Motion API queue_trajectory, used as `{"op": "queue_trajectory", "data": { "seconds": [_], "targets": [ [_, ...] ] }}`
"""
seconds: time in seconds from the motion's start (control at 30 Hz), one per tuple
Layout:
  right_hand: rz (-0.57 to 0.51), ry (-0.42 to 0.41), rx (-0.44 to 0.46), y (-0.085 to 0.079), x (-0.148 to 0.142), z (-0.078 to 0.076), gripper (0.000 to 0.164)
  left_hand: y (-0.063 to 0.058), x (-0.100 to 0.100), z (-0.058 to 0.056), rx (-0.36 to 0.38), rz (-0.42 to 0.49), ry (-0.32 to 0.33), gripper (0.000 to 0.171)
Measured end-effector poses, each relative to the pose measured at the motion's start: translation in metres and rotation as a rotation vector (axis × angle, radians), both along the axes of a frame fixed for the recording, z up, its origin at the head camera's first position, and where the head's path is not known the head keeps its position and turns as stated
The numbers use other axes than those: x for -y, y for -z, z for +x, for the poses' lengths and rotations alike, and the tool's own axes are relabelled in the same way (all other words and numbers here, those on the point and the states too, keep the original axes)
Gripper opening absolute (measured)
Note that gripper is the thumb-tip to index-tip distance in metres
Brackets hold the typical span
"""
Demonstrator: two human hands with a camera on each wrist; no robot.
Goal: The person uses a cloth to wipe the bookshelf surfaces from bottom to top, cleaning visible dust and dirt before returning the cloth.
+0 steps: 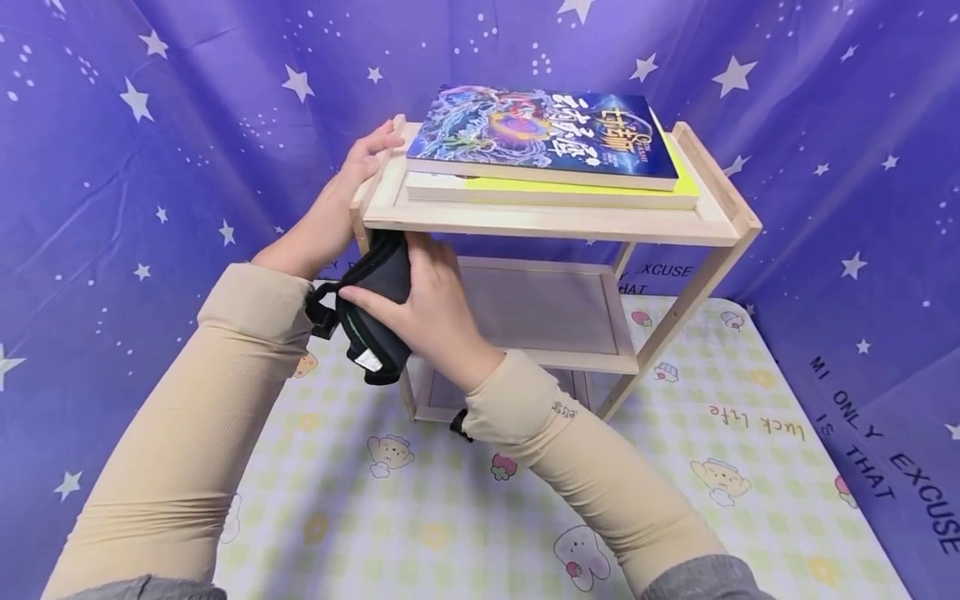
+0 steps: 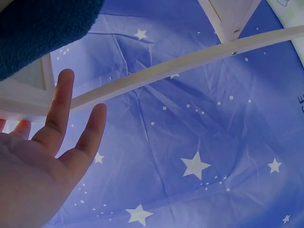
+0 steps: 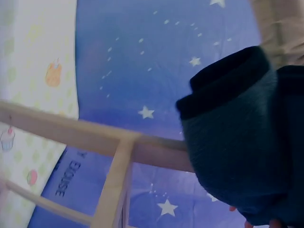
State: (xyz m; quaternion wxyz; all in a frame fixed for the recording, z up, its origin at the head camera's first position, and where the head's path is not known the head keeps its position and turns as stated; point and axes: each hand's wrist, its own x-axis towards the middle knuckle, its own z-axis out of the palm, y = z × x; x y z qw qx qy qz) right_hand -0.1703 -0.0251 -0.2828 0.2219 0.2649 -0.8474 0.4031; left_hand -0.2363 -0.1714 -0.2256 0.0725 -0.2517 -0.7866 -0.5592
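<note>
A dark padded fabric piece (image 1: pixel 386 283) with black edging and a white label hangs by the left upright of a pale wooden shelf (image 1: pixel 555 225). My right hand (image 1: pixel 435 312) pinches it, the thumb on its near face; its other fingers are partly hidden under the top board. My left hand (image 1: pixel 330 208) rests against the shelf's left side, fingertips at the top rail. In the left wrist view, two fingers of the left hand (image 2: pixel 52 147) stretch out near the wood. In the right wrist view, the fabric piece (image 3: pixel 232 142) shows an open, folded rim.
A blue illustrated book (image 1: pixel 517 137) lies on a yellow book (image 1: pixel 555 193) on the shelf's top. Lower boards (image 1: pixel 540 312) sit beneath. The shelf stands on a patterned tablecloth (image 1: pixel 450 500), with a purple starry curtain (image 1: pixel 225 125) behind and at both sides.
</note>
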Motion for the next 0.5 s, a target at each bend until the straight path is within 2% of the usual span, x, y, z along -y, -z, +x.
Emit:
{"op": "queue_trajectory", "data": {
  "seconds": [0.1, 0.17, 0.3, 0.5],
  "targets": [
    [0.028, 0.077, -0.049, 0.004, 0.007, -0.003, 0.087, 0.000, 0.000, 0.001, 0.004, 0.005, 0.011, 0.047],
    [0.018, 0.094, -0.057, 0.007, 0.011, -0.003, 0.080, 0.001, 0.000, 0.001, 0.003, 0.001, 0.010, 0.047],
    [-0.043, 0.073, -0.031, 0.011, 0.015, -0.003, 0.068, 0.000, -0.001, 0.001, 0.002, -0.016, 0.007, 0.049],
    [-0.063, 0.069, -0.024, 0.016, 0.018, -0.003, 0.064, -0.003, 0.000, 0.003, 0.015, -0.029, 0.003, 0.050]
  ]
}}
